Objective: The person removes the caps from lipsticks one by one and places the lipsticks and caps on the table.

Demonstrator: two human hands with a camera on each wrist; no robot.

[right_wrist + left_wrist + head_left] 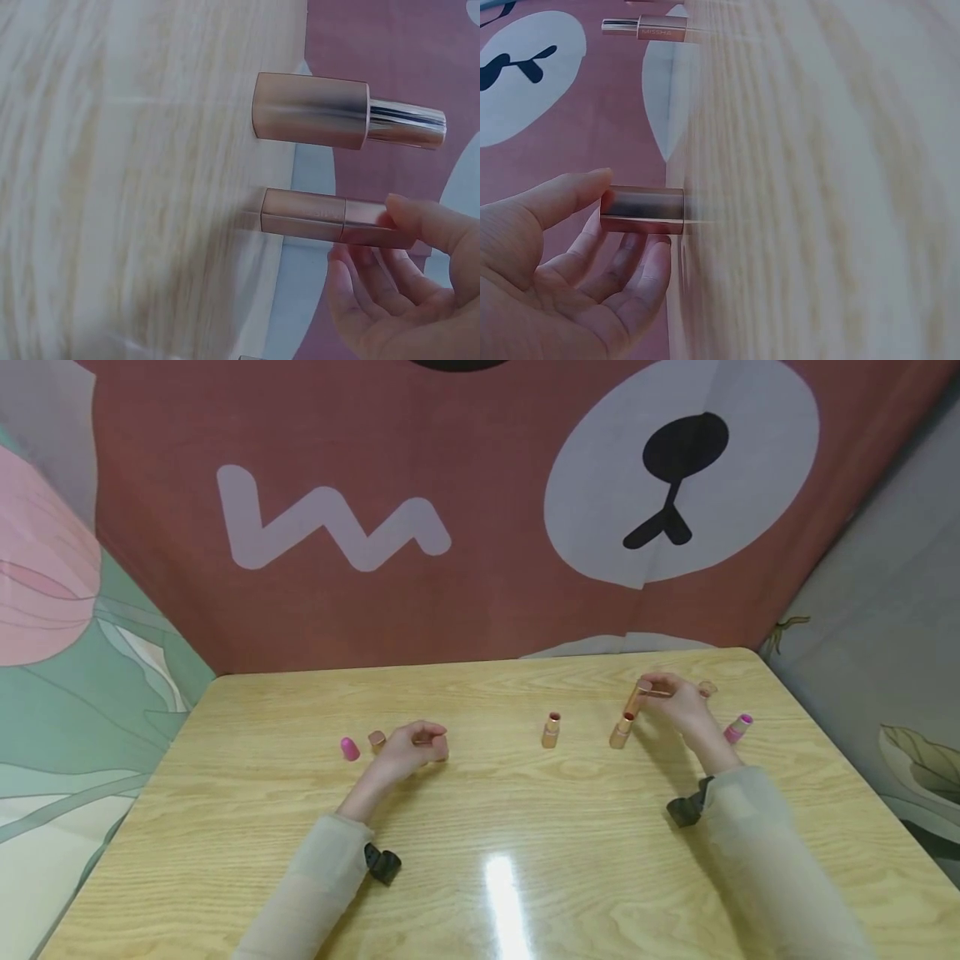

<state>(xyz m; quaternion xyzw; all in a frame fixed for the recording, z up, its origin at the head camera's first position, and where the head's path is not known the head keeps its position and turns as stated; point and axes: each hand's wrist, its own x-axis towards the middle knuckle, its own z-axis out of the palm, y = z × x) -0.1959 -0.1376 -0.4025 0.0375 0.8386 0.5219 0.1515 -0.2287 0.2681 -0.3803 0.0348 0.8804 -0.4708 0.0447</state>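
My left hand [408,750] pinches a rose-gold lipstick cap [641,210] that stands on the table. Beside that hand are a second rose-gold cap [377,741] and a bright pink cap [349,749]. Toward the back right, my right hand [677,700] grips the upper part of a closed rose-gold lipstick [304,215], thumb on one side and fingers on the other. Its base is at the tabletop. Just in front of it an uncapped rose-gold lipstick [311,110] stands upright. Another uncapped lipstick [551,732] stands between the hands.
Right of the right hand is a pink lipstick [738,728], partly behind the wrist. A rose-gold item [707,689] shows behind that hand, mostly hidden. The wooden table [480,827] meets a printed cloth [480,610] at its back edge.
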